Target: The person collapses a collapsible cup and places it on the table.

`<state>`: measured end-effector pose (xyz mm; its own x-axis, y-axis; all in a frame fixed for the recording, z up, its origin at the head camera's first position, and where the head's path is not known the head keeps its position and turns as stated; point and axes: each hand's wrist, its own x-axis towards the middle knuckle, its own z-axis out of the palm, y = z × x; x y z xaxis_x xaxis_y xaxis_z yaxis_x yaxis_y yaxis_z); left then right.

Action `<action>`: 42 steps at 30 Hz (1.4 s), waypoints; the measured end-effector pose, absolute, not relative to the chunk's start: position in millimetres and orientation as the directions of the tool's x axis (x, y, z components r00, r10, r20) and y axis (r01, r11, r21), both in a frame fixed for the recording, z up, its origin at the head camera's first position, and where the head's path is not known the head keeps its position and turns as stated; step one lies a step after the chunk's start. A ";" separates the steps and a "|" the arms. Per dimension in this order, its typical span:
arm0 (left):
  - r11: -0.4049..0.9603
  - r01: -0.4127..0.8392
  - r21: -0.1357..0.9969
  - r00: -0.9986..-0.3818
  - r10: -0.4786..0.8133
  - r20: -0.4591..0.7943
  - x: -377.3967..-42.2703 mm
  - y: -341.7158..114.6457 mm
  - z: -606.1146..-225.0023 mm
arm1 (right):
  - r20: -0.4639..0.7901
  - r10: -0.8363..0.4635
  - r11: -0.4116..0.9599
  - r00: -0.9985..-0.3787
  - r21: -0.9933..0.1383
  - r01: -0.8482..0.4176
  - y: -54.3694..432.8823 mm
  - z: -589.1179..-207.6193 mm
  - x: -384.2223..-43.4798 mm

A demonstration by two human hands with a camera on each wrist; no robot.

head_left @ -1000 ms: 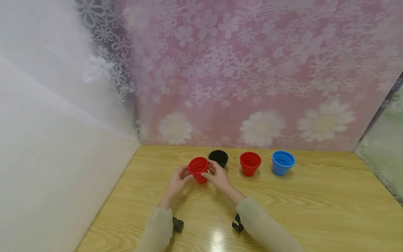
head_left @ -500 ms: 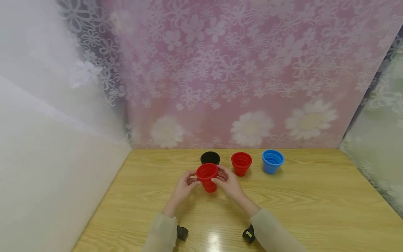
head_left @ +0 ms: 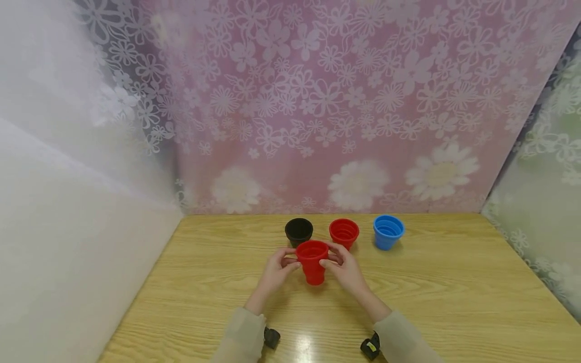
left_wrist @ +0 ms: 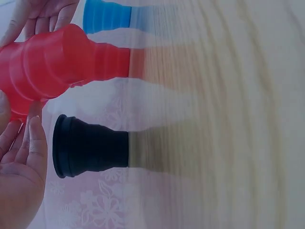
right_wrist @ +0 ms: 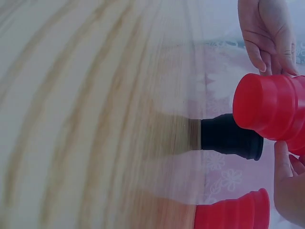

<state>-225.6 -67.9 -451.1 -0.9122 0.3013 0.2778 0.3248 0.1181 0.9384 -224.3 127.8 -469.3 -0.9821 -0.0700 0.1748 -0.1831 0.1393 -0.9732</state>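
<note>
Both hands hold a red collapsible cup (head_left: 314, 267) between them, upright and lifted off the table. My left hand (head_left: 275, 273) grips its left side near the rim, and my right hand (head_left: 346, 270) grips the right side, thumb toward me. In the left wrist view the raised red cup (left_wrist: 43, 62) has its base well above the wood. Behind it stand a black cup (head_left: 298, 230), a second red cup (head_left: 344, 232), partly hidden by the right hand's fingers, and a blue cup (head_left: 388, 232), all upright.
The wooden table (head_left: 218, 282) meets a pink floral curtain (head_left: 281, 166) at the back. A white wall (head_left: 81, 212) borders it on the left, and a pale floral sheet (head_left: 544, 222) on the right. Black wrist cameras (head_left: 272, 338) hang under the sleeves.
The held red cup has moved rightward and nearer to me, away from the left of the black cup, with both hands around it. The head view has turned slightly. The other cups stay standing.
</note>
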 end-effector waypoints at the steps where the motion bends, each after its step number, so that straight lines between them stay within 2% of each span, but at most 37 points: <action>1: 0.114 0.325 0.939 -0.913 0.299 0.279 -225.2 -66.7 -450.9 | 0.181 -0.069 0.146 -0.981 -0.971 -0.189 128.5 -469.2 -223.7; 9: 0.089 0.380 0.921 -0.894 0.290 0.341 -222.4 -58.3 -446.4 | 0.204 -0.062 0.209 -0.977 -0.955 -0.213 138.3 -468.0 -222.5; 19: 0.122 0.344 0.931 -0.912 0.277 0.301 -219.7 -52.2 -443.1 | 0.303 -0.109 0.174 -0.947 -0.932 -0.318 151.8 -469.2 -225.0; 25: 0.119 0.329 0.937 -0.922 0.254 0.292 -219.1 -49.0 -443.0 | 0.258 -0.079 0.132 -0.963 -0.955 -0.267 152.5 -470.3 -225.0; 30: 0.235 0.384 0.893 -0.920 0.179 0.349 -217.0 -45.1 -437.3 | 0.180 -0.037 0.139 -0.983 -0.973 -0.184 149.9 -467.1 -224.7; 33: 0.260 0.400 0.879 -0.916 0.147 0.374 -216.1 -42.7 -434.3 | 0.146 -0.015 0.128 -0.989 -0.981 -0.147 148.1 -464.9 -224.0; 42: 0.041 0.305 0.952 -0.943 0.150 0.296 -220.7 -38.0 -437.2 | 0.119 0.028 0.070 -0.992 -0.991 -0.117 142.3 -460.9 -222.1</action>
